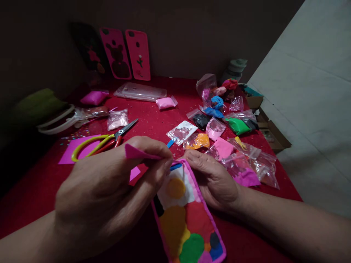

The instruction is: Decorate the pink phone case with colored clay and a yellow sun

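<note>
Your left grip (109, 197) pinches a pink strip (139, 152) between thumb and fingers at the top of the multicoloured case (189, 219), and your right grip (216, 179) holds that case by its upper right side, toward the near edge of the red counter (153, 126). Also in your head view, scissors (120, 132) lie open beyond your left grip, small plastic bags (223, 148) cluster toward the right edge, and three upright cases (117, 60) stand at the far edge.
</note>
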`<state>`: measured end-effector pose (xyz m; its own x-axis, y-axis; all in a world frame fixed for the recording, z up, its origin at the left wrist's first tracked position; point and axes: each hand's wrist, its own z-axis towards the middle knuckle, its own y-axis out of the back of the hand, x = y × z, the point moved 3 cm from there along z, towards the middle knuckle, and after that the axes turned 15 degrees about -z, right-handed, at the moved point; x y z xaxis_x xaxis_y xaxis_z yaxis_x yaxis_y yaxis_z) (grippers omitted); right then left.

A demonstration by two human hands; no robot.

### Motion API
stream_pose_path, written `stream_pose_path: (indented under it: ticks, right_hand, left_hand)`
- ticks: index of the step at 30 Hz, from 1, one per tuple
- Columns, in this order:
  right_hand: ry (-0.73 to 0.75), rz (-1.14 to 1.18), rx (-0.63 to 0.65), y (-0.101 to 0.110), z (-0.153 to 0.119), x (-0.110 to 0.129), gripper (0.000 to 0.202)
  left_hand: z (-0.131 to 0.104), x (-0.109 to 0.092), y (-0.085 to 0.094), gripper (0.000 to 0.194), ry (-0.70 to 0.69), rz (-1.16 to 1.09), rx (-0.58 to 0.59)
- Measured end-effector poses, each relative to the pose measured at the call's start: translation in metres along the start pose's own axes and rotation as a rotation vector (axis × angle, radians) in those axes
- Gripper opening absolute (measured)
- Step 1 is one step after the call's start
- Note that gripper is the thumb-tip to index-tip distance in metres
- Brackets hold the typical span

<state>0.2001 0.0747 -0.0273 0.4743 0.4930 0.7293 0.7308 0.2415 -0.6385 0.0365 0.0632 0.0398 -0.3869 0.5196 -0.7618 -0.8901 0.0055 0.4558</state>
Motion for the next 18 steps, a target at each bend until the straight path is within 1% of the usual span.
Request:
stream_pose_path:
  ticks: [2, 5, 7, 12, 15, 18]
  right_hand:
    - [0.002, -0.007, 0.005, -0.001, 0.000, 0.000, 0.024]
    - [0.004, 0.001, 0.010, -0.002, 0.000, 0.000, 0.023]
    - [0.001, 0.006, 0.012, -0.002, 0.001, 0.000, 0.022]
    - [-0.014, -0.028, -0.021, 0.000, 0.000, -0.002, 0.026]
    - [-0.017, -0.049, -0.027, 0.000, -0.001, -0.002, 0.027]
    - [-0.015, -0.038, -0.028, 0.000, -0.001, -0.001, 0.026]
  left_hand:
    - [0.002, -0.001, -0.001, 0.011, -0.010, 0.020, 0.020]
    - [0.002, -0.001, -0.001, 0.013, -0.024, 0.054, 0.044]
    - [0.002, -0.001, -0.001, 0.015, -0.030, 0.066, 0.045]
    - [0.007, -0.007, -0.005, 0.009, -0.060, 0.096, 0.055]
    - [0.011, -0.012, -0.006, 0.009, -0.073, 0.105, 0.048]
    - [0.011, -0.014, -0.006, 0.008, -0.114, 0.115, 0.045]
